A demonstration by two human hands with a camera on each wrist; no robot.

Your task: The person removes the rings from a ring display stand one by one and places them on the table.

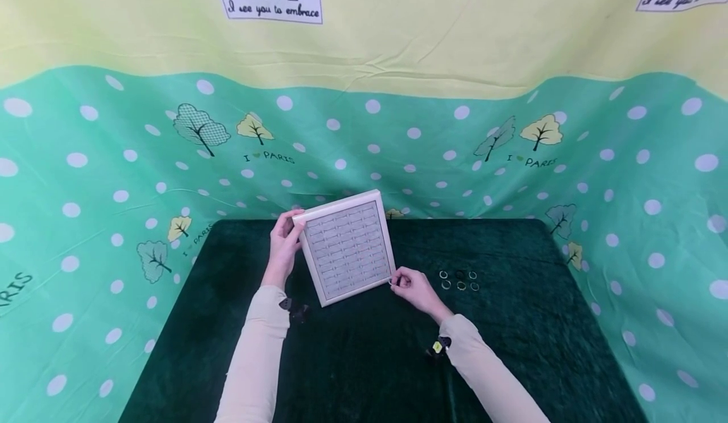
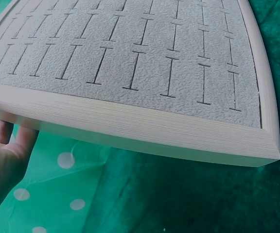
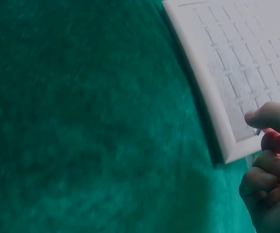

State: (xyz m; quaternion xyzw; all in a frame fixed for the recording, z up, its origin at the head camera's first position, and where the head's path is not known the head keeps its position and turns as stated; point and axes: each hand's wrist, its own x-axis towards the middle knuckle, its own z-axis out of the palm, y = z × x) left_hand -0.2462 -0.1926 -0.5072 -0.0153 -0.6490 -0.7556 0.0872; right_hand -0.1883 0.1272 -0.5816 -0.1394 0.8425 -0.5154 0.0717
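Observation:
A ring display tray point(image 1: 337, 205) with a pale wooden frame and a grey slotted pad point(image 2: 115, 63) stands tilted above the dark green cloth. My left hand point(image 1: 282, 249) grips its upper left corner, thumb on the front of the frame. In the left wrist view, fingers point(image 2: 27, 138) of that hand show under the frame's edge. Beside the lower right corner, my right hand point(image 1: 418, 291) pinches a small ring point(image 3: 257, 131) between thumb and finger. From the right wrist view, I cannot tell whether the ring touches the pad. The slots in sight hold no rings.
Several loose rings point(image 1: 461, 286) lie in two rows on the dark green cloth point(image 1: 512, 347), to the right of my right hand. Behind the table hangs a green and yellow curtain point(image 1: 352, 138) with dots and trees.

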